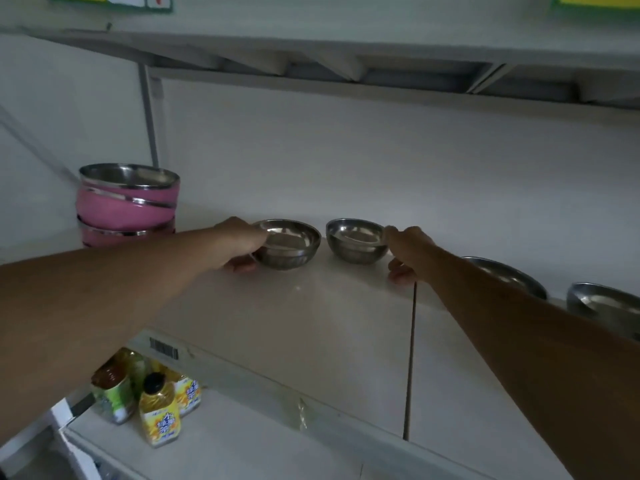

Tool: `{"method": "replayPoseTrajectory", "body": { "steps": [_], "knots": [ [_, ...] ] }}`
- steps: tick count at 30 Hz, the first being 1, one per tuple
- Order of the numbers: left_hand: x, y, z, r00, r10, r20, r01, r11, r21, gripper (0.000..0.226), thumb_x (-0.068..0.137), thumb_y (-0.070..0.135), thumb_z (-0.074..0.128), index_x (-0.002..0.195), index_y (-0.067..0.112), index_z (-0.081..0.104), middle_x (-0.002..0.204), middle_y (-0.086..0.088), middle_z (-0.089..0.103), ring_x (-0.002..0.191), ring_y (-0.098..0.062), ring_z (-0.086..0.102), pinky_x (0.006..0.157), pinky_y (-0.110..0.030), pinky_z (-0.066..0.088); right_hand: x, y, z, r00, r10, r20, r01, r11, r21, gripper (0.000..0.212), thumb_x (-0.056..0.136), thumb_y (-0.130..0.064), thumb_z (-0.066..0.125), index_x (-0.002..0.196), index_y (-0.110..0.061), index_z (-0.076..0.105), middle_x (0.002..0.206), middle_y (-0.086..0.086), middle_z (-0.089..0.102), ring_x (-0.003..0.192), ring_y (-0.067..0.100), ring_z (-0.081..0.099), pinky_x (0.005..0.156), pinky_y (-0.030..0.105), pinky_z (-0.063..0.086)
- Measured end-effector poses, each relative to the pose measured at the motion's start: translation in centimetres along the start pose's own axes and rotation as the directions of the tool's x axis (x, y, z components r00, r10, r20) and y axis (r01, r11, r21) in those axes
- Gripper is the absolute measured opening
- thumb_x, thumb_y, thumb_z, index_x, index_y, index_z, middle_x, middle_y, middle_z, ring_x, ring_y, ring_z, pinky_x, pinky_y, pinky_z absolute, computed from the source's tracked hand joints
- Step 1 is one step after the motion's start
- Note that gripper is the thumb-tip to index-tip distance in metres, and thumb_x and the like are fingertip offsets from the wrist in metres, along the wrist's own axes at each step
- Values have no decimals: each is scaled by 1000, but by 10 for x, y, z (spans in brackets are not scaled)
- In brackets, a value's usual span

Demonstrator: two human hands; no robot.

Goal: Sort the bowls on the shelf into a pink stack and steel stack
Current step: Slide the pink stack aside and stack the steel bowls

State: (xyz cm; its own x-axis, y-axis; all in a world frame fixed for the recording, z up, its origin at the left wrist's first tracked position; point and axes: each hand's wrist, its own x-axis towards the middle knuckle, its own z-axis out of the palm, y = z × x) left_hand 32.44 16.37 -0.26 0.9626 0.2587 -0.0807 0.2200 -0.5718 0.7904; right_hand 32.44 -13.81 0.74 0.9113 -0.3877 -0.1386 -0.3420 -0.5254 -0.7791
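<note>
A stack of pink bowls (126, 209) with steel rims stands at the back left of the white shelf (311, 323). My left hand (240, 245) grips the left rim of a steel bowl (292, 249) near the shelf's middle. My right hand (407, 252) grips the right rim of a second steel bowl (356, 245) beside it. Both bowls are upright on the shelf, a small gap between them. Two more steel bowls lie to the right, one (509, 277) partly hidden behind my right forearm, the other (604, 304) near the frame edge.
Another shelf board (311, 50) hangs overhead. On the lower shelf at the left stand several drink bottles (159, 410) with yellow and green labels. A barcode sticker (163, 348) marks the shelf's front edge.
</note>
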Motion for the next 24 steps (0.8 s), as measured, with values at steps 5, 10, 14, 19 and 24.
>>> {"method": "replayPoseTrajectory", "body": {
  "steps": [5,10,14,19,24],
  "knots": [
    [-1,-1,-3,998,-47,43,52,991,-124,30,108,17,59,82,2,63,36,-4,60,22,-11,53,27,-17,39,29,-7,13,996,23,84,-29,998,60,31,104,-25,56,111,3,67,93,24,79,70,31,71,72,43,64],
    [0,-4,-10,1000,-5,28,10,987,-160,30,107,24,61,95,-2,69,55,-10,70,30,-12,59,32,-20,48,37,-8,22,996,53,76,-57,997,47,17,105,-12,58,102,2,67,60,15,72,32,20,61,38,25,50],
    [-4,-8,-17,999,4,47,4,988,-154,25,105,15,53,97,-2,68,44,-5,67,28,-10,56,32,-17,44,30,1,21,999,12,34,-13,1000,24,23,104,-9,50,100,1,70,45,9,65,33,17,54,37,22,42],
    [-17,-11,-22,992,59,111,-42,988,-151,28,102,19,54,92,-2,70,45,-5,66,28,-10,53,32,-17,42,6,16,11,1000,1,-9,-1,1000,29,33,107,-19,51,96,4,72,41,6,62,31,15,51,36,19,40],
    [-26,-12,-26,983,119,141,-96,982,-165,29,100,20,56,91,-2,74,48,-7,68,29,-10,53,32,-18,42,-33,30,-3,996,63,-69,-51,986,160,30,105,-15,50,97,3,72,53,9,66,38,15,52,38,20,39]
  ]
}}
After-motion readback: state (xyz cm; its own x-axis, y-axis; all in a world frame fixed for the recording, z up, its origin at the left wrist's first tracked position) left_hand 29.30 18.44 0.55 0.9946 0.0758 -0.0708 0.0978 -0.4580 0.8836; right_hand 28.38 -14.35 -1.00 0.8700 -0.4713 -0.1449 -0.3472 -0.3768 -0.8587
